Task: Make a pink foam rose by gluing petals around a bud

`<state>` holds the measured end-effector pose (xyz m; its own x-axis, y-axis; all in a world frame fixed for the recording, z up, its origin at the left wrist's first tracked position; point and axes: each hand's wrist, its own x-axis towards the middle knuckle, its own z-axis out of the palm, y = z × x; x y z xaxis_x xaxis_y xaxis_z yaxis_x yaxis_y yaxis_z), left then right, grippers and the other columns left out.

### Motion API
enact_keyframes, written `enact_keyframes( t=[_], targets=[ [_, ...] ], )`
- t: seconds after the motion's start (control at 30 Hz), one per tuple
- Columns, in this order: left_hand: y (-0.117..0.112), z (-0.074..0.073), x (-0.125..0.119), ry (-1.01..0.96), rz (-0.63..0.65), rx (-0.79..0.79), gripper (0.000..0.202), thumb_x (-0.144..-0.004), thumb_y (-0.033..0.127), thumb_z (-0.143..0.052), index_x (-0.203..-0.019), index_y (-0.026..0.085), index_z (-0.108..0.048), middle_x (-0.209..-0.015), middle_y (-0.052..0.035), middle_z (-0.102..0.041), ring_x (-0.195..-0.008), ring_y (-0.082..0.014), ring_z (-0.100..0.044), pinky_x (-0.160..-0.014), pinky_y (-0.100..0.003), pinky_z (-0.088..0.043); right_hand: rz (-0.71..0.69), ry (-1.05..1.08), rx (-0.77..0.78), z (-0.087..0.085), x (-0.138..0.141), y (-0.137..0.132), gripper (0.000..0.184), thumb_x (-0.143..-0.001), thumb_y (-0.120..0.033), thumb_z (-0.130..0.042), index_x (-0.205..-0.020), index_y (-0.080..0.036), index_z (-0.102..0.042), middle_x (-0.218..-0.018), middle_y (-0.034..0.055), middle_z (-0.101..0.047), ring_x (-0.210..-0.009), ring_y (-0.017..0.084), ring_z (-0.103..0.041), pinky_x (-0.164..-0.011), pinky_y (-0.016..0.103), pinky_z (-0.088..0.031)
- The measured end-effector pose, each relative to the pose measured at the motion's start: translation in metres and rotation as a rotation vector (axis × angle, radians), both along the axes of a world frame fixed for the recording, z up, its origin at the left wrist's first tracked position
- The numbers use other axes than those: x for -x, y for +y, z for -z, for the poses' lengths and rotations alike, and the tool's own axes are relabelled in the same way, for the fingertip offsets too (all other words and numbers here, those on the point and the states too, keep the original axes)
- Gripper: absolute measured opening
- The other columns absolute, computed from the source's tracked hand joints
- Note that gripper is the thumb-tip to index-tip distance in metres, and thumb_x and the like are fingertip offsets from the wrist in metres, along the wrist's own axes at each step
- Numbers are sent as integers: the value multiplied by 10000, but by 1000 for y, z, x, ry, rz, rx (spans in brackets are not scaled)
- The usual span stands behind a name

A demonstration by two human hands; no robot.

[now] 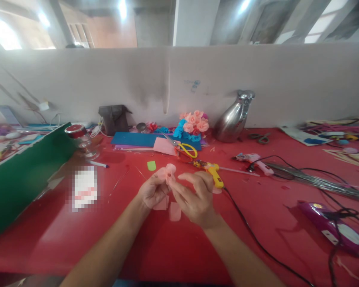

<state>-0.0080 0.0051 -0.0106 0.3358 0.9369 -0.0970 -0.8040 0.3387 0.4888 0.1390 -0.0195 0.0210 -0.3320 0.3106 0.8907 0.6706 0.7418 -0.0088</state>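
Pinching pink flower [169, 170], left hand [152, 192] half-curled

side clutter, red tabletop [176, 251]
steel jug [231, 122] near back wall [119, 75], dark pouch [112, 120] left of it; red-lidded glass jar [83, 141] beside green panel [24, 183], pen [98, 164] just in front; purple appliance [323, 221] near right edge, black cord [341, 214] over it.

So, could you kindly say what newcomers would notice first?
Probably the pink petals above the red table, in the left hand with the right hand against them. Next, the pink and blue flowers near the wall, left of the jug. Then the yellow glue gun, beyond the right hand.
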Motion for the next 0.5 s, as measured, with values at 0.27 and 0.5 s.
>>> enact_keyframes(
  t=[0.27, 0.5],
  targets=[
    [0, 0, 0, -26, 44, 16, 184, -618, 0, -608, -735, 122, -536, -629, 16, -562, -551, -50, -554, -538, -124, -463, -55, -13, 22, 0, 5, -3, 269, -725, -92, -650, -954, -233, -654, -901, 45, -605, -876, 197, -467, -780, 360, -427],
    [0, -3, -1, -75, 25, 29, 171, -609, -4, -614, -661, 132, -524, -604, 30, -529, -532, -41, -501, -539, -146, -445, -94, 320, 328, -3, 2, -2, 99, -789, -213, -557, -879, -223, -597, -907, 37, -582, -880, 195, -514, -825, 384, -401]
  ],
)
